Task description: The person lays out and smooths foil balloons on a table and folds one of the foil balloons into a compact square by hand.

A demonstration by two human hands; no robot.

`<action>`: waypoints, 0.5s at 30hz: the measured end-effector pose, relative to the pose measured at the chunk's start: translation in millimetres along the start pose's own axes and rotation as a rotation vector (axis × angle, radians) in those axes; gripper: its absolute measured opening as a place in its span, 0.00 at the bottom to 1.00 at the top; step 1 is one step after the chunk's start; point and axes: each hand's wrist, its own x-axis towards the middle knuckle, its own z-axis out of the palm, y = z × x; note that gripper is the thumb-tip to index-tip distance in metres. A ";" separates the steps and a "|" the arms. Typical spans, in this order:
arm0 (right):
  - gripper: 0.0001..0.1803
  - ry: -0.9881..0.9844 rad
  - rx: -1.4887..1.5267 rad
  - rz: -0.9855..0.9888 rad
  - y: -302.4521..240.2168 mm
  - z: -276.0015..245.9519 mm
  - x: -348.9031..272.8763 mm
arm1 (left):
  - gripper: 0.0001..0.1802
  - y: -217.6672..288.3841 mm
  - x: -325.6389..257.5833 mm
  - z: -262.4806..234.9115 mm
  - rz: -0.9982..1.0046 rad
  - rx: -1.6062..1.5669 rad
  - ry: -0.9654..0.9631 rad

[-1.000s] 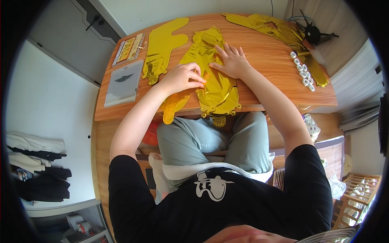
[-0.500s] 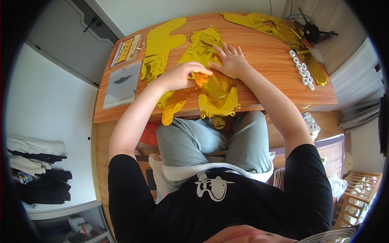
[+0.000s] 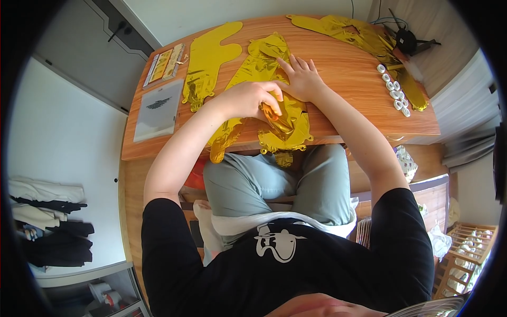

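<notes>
A gold foil balloon (image 3: 266, 51), uninflated and wrinkled, lies across the middle of the desk, its near end reaching over the front edge. My left hand (image 3: 256, 100) is on its near part, fingers curled round a bunched fold of foil that reflects orange. Above and to the right, my right hand (image 3: 302, 79) lies flat with fingers spread, pressing the balloon and the wood beside it. My left hand hides part of the foil.
Another flat gold balloon (image 3: 211, 53) lies to the left, and a long gold one (image 3: 343, 30) curves along the back right. Several small white rings (image 3: 396, 95) sit at right, near a black router (image 3: 405, 41). A clear plastic sheet (image 3: 158, 111) and a box (image 3: 163, 64) lie at left.
My left hand has moved right and slightly down, and its fingers have curled further into the foil, which is more crumpled there. My right hand has stayed in place.
</notes>
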 end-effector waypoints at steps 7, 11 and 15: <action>0.52 -0.019 -0.005 0.013 -4.1 -2.8 -0.4 | 0.17 -4.0 5.8 -2.1 -0.037 -0.105 -0.287; 0.52 -0.023 0.010 0.026 -3.2 -3.3 -1.9 | 0.13 7.4 -1.0 -8.9 -0.116 -0.226 -0.385; 0.52 -0.020 0.008 0.016 -5.5 -4.3 -0.7 | 0.12 6.0 -9.4 0.3 -0.127 -0.257 -0.343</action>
